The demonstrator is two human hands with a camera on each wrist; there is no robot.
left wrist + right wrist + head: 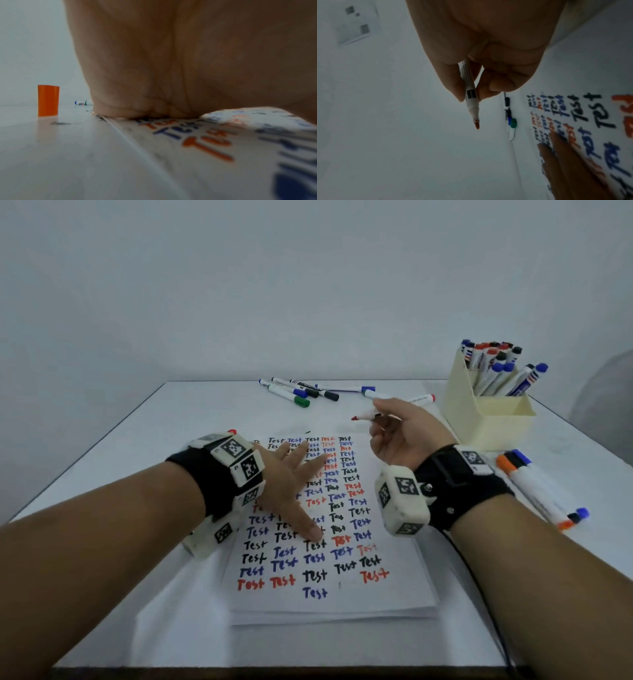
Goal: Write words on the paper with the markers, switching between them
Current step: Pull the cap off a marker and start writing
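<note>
A white sheet of paper point(346, 594) lies on the table, covered in rows of "Test" in black, blue and red. My left hand point(291, 484) lies flat on the paper point(188, 162) with straight, spread fingers, pressing it down. My right hand point(394, 429) hovers above the paper's far right corner and pinches an uncapped red marker point(364, 416), its tip pointing left. The right wrist view shows the red marker point(471, 97) held between thumb and fingers, tip in the air. A red cap point(48, 100) stands upright on the table left of the paper.
Several capped markers point(301, 392) lie loose at the table's far edge. A cream box point(486, 412) at the back right holds several markers. Three markers point(537, 487) lie right of my right wrist. More sheets are stacked under the top paper.
</note>
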